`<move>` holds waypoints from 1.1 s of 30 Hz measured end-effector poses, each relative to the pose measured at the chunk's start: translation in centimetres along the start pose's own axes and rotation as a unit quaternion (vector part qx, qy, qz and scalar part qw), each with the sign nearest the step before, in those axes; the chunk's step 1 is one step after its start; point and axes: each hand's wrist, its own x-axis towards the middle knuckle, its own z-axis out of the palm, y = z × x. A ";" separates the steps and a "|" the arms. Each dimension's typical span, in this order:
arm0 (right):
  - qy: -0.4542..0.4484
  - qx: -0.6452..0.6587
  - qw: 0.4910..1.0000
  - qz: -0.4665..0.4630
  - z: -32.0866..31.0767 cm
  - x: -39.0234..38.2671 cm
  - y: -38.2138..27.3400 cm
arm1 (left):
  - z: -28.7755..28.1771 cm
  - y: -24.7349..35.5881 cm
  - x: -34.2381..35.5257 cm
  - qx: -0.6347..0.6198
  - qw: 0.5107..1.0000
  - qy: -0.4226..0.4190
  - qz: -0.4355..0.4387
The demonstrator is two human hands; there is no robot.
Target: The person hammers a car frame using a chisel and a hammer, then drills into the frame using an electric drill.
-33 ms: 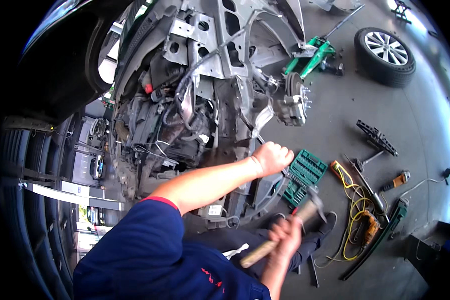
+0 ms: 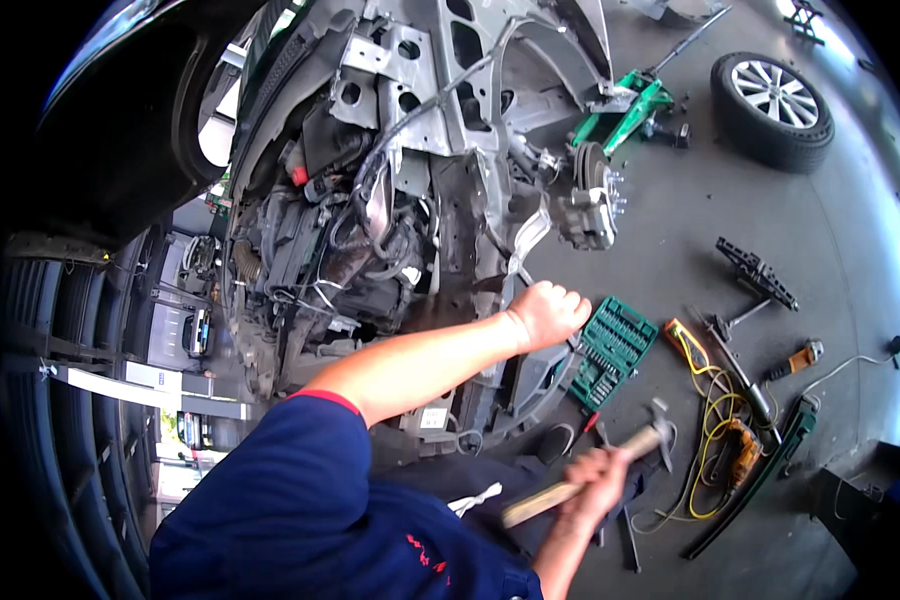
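Note:
My left hand (image 2: pixel 550 316) is closed in a fist beside the stripped front end of a car (image 2: pixel 450 230). It grips a slim metal bar (image 2: pixel 524 276), mostly hidden by the fist, that slants toward the body metal. Lower down, my right hand (image 2: pixel 595 482) is wrapped round the wooden handle of a hammer (image 2: pixel 644 443). The hammer head points right, away from my body, and is slightly blurred. Above my left hand, a bare brake disc with its caliper (image 2: pixel 592 205) sticks out from the car.
A green socket set case (image 2: pixel 620 335) lies open on the floor right of my left hand. Farther right are an orange power tool (image 2: pixel 744 455), yellow cable (image 2: pixel 712 425) and a long dark green strip (image 2: pixel 795 435). A green floor jack (image 2: pixel 625 115) and a wheel (image 2: pixel 775 110) are at the back.
My right hand and the hammer have moved right and slightly down, away from the left hand. The left fist stays nearly in place.

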 end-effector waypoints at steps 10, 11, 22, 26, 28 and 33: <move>0.013 -0.008 0.999 0.042 0.5 -0.2 0.3 | 0.1 0.0 -0.2 0.004 1.000 -0.015 0.000; 0.061 0.055 0.995 -0.064 -3.0 0.8 -1.6 | -0.3 0.2 -0.4 -0.002 1.000 -0.019 -0.001; 0.099 0.011 0.991 -0.085 -2.7 0.5 -1.8 | -0.4 -0.5 -0.6 -0.010 1.000 -0.006 0.001; 0.163 0.102 0.974 -0.122 -2.3 1.9 2.7 | -0.2 0.0 -0.8 -0.005 1.000 0.006 0.028; -0.159 0.084 0.971 0.157 0.8 -0.7 5.9 | 0.1 0.3 -0.7 -0.040 0.999 -0.028 0.023; 0.058 0.083 0.989 -0.109 -1.3 0.3 -1.8 | -0.6 -0.4 -2.0 -0.013 0.999 -0.021 0.022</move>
